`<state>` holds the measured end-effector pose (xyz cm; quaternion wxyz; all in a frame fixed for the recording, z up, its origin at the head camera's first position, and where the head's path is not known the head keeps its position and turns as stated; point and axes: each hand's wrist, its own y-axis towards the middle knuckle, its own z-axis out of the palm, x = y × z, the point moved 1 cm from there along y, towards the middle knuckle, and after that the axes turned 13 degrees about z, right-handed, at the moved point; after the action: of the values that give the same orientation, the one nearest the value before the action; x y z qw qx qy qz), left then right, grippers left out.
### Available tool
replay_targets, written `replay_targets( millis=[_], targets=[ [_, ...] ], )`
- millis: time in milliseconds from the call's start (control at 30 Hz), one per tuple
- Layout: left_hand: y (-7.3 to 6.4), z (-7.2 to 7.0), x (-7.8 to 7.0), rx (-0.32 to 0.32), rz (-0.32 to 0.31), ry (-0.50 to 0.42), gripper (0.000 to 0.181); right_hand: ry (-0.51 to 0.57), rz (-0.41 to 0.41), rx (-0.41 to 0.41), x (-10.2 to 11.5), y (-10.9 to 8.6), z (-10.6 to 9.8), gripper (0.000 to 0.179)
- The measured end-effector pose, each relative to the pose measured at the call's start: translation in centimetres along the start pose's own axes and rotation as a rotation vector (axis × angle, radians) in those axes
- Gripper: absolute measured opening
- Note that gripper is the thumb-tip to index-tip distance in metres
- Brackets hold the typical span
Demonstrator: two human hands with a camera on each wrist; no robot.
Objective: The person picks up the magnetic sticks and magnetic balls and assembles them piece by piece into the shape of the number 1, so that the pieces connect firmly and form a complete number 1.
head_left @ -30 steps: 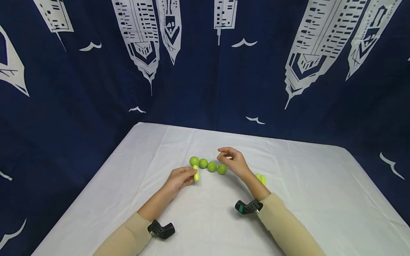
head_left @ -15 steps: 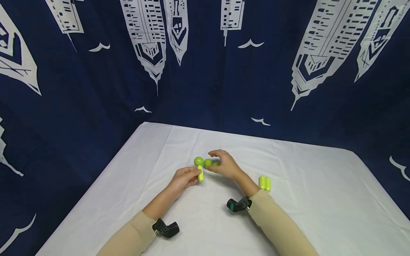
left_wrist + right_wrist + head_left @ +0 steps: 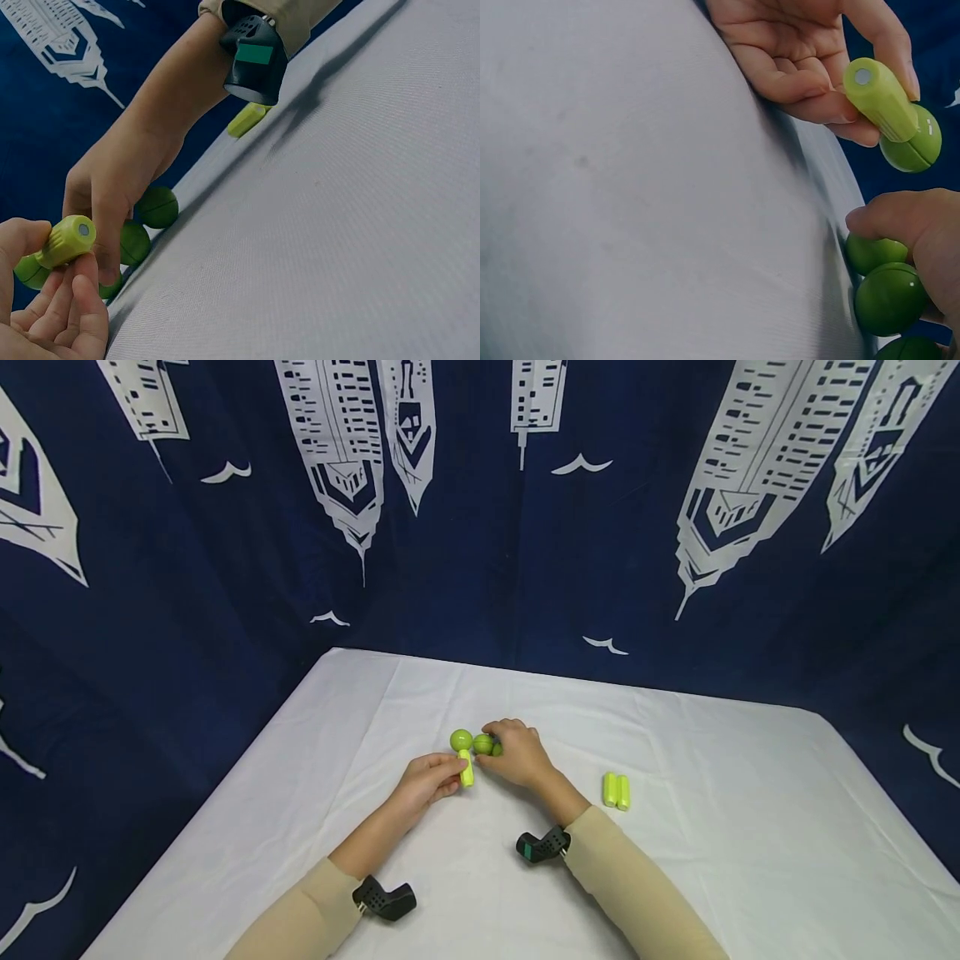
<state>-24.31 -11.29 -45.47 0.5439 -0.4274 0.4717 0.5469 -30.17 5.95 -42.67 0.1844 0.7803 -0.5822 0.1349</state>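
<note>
My left hand (image 3: pixel 427 785) pinches a yellow-green magnetic rod (image 3: pixel 877 97) between thumb and fingers. A round grey metal disc shows on the rod's near end. At its far end sits a green ball (image 3: pixel 919 146), touching the rod. My right hand (image 3: pixel 521 756) reaches over a row of similar balls, thumb and fingers curled round the green ball (image 3: pixel 482 744) nearest the rod. Behind that one come two more balls, a middle ball (image 3: pixel 889 298) and an end ball (image 3: pixel 909 351), mostly covered by the right hand in the head view.
Two more yellow-green rods (image 3: pixel 617 791) lie side by side on the white tablecloth (image 3: pixel 720 827), right of the right hand. A dark blue curtain (image 3: pixel 480 568) with white building prints hangs behind the table's far edge.
My right hand has moved left and down from above the row's right end, and its fingers have closed round a ball. The left hand keeps its pinch on the rod.
</note>
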Motion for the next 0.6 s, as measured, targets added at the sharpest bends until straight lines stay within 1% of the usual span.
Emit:
replay_targets(
  millis=[267, 433, 600],
  targets=[
    [0.05, 0.07, -0.08, -0.001, -0.005, 0.005, 0.024, -0.028, 0.016, -0.023, 0.11, -0.14, 0.40, 0.046],
    [0.05, 0.10, -0.19, -0.006, -0.010, 0.005, 0.022, -0.031, 0.002, -0.033, 0.19, -0.17, 0.34, 0.042],
    [-0.05, 0.07, -0.16, 0.002, -0.012, 0.011, 0.023, -0.010, -0.019, -0.041, 0.40, -0.35, -0.08, 0.040]
  ],
)
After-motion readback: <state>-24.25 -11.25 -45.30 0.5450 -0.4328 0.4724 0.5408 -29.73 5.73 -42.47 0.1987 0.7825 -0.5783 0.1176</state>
